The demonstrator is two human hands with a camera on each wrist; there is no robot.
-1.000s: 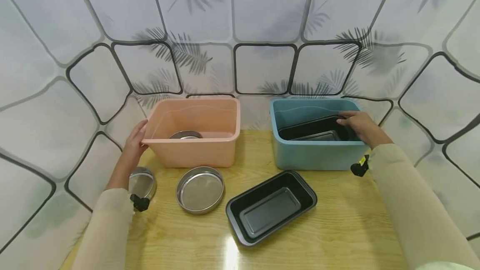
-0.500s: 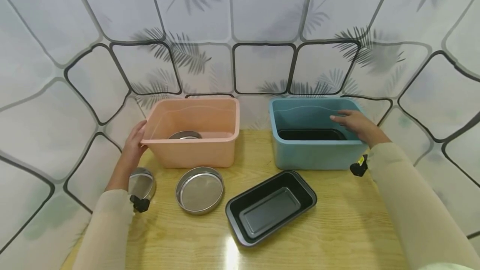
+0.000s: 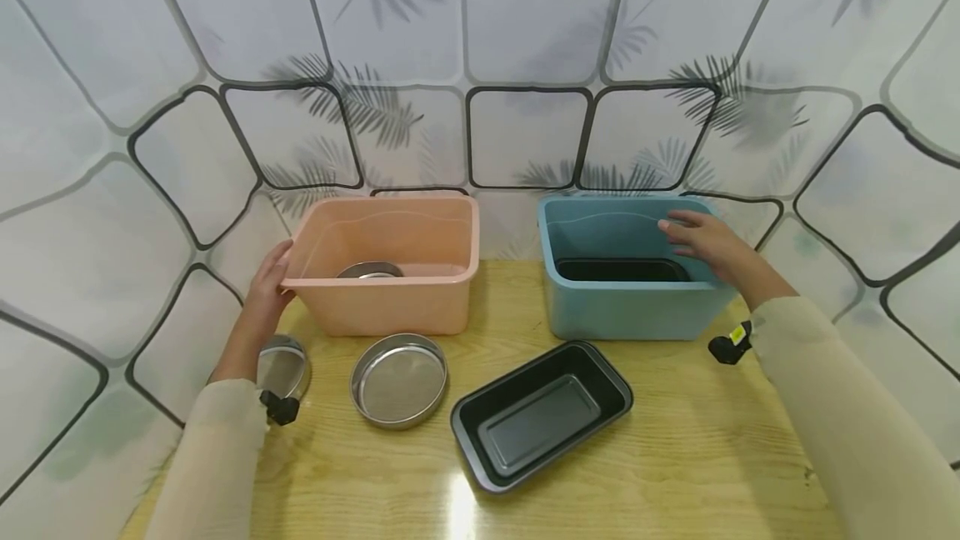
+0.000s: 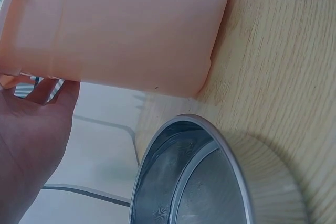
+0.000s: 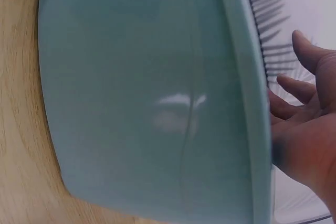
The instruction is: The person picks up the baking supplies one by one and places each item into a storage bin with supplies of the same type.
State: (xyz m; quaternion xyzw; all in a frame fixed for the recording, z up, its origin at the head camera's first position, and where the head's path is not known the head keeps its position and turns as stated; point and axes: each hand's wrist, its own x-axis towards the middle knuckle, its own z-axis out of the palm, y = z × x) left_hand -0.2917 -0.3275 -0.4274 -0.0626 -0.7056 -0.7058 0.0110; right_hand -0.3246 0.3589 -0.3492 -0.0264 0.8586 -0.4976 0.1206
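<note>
The left hand (image 3: 264, 286) grips the pink tub's (image 3: 382, 307) rim. The right hand (image 3: 705, 242), fingers spread and empty, is over the blue tub (image 3: 637, 315); a black pan (image 3: 618, 270) lies inside, below its fingertips.

On a wooden table (image 3: 675, 457), the left hand (image 3: 262, 286) grips the left rim of a pink tub (image 3: 390, 307) with a metal tin (image 3: 371, 267) inside, the right hand (image 3: 711, 244) is over the right end of a blue tub (image 3: 637, 312) holding a dark pan (image 3: 622, 270), and two round tins (image 3: 400, 380) and a second pan (image 3: 540, 423) lie in front
</note>
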